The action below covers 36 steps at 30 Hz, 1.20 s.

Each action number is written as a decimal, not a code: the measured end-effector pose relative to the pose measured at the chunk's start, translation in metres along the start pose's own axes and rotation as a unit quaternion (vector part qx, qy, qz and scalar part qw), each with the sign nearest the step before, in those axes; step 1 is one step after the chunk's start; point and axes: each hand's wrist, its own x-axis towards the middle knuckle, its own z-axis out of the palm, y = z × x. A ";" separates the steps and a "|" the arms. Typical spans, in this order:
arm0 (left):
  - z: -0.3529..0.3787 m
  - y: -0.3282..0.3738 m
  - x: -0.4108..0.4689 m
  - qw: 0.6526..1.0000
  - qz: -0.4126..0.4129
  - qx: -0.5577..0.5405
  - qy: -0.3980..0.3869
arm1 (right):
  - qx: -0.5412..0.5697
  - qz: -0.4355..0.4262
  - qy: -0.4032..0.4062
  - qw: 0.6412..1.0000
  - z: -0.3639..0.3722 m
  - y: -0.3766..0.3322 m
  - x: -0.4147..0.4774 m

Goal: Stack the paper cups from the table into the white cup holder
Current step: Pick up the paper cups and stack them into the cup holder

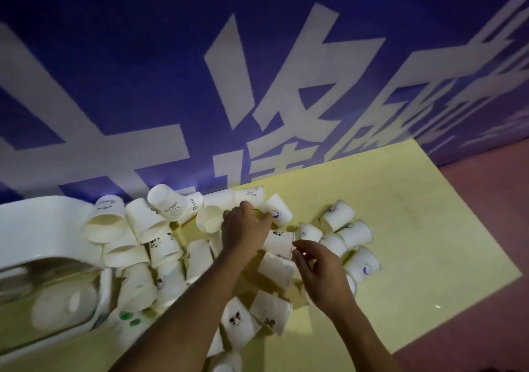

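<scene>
Paper cups (279,242), white, printed, scattered, tipped

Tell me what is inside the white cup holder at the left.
Through the white cup holder opening, a blurred stack of paper cups lies inside. Its white shell hides the rest, so their number cannot be told.

The bench (415,214) is left bare from 2 to 4 o'clock. Passage toward 9 o'clock is blocked by tumbled paper cups (160,245) packed against the white cup holder (37,228); 12 o'clock is closed by the blue banner (143,85).
</scene>
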 end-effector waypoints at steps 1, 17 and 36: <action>0.011 0.012 0.012 1.000 -0.017 0.022 0.015 | 0.007 0.005 -0.002 1.000 -0.010 0.011 0.007; 0.034 0.022 0.112 0.925 0.167 0.340 -0.036 | -0.006 -0.040 -0.064 0.997 -0.051 0.073 0.106; -0.017 -0.006 0.007 0.969 0.048 -0.206 0.125 | -0.148 0.070 -0.182 0.970 0.040 0.042 0.209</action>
